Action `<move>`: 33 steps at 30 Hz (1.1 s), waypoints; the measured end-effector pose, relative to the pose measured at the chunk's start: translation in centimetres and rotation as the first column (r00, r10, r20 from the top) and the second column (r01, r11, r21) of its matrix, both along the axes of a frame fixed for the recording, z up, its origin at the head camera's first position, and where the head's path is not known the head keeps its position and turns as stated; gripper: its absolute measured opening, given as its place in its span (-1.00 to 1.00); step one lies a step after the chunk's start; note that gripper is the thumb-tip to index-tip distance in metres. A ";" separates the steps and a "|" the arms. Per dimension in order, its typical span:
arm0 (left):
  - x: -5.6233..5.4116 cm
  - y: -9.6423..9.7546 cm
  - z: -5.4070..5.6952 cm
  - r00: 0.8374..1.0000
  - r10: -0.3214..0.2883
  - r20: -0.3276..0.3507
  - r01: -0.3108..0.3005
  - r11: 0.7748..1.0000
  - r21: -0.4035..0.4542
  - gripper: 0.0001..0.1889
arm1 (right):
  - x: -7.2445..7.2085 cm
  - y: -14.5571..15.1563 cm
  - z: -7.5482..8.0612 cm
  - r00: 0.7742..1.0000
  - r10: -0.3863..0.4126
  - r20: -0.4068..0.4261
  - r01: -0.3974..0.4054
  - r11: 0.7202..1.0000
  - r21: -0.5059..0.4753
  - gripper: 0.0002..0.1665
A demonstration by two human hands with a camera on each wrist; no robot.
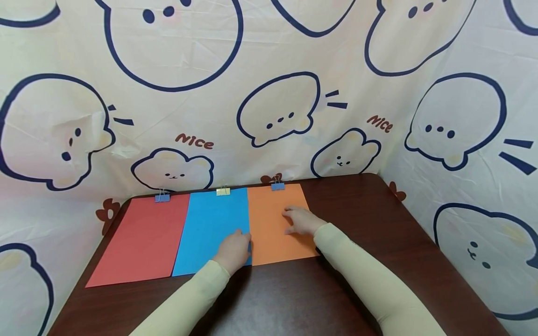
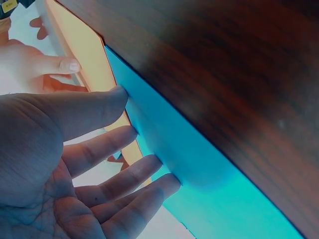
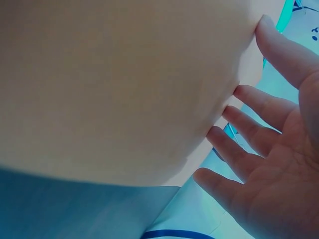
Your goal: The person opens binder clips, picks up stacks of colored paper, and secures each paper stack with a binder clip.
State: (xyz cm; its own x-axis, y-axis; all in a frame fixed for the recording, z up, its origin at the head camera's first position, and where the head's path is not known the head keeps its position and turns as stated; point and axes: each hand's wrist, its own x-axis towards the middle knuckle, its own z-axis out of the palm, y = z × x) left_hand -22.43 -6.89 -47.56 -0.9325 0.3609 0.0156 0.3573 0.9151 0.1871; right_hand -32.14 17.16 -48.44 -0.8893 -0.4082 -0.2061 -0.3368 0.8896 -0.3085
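Note:
Three sheets lie side by side on the table: red [image 1: 140, 238], blue [image 1: 208, 233] and orange [image 1: 273, 224]. My left hand [image 1: 233, 252] is at the blue sheet's lower right corner, beside the seam with the orange one. In the left wrist view its spread fingers [image 2: 99, 189] touch the blue surface with their tips. On the right part of the orange sheet is my right hand [image 1: 303, 220]. Its fingers [image 3: 266, 109] are spread apart in the right wrist view, several tips touching the sheet. Neither hand grips anything.
Two blue binder clips [image 1: 162, 198] [image 1: 277, 186] and a yellow one [image 1: 223, 192] sit at the sheets' top edges. The dark wooden table [image 1: 277, 298] extends in front and to the right. A cloth [image 1: 269, 51] printed with bears hangs behind and along both sides.

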 end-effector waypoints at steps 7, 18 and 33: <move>0.0 0.1 0.1 1.000 0.001 0.000 -0.001 1.000 -0.003 -0.74 | -0.3 0.0 -0.3 1.000 0.005 -0.002 -0.005 1.000 -0.002 -0.20; 0.1 0.0 0.0 1.000 -0.012 -0.019 0.012 1.000 0.019 -0.79 | -0.1 0.0 -0.4 1.000 -0.012 0.000 0.012 1.000 -0.003 -0.21; -0.1 -0.6 -0.4 1.000 -0.014 0.016 0.013 0.999 0.047 -0.83 | 3.2 -0.7 -0.5 0.968 0.109 -0.227 -0.096 0.993 0.066 -0.54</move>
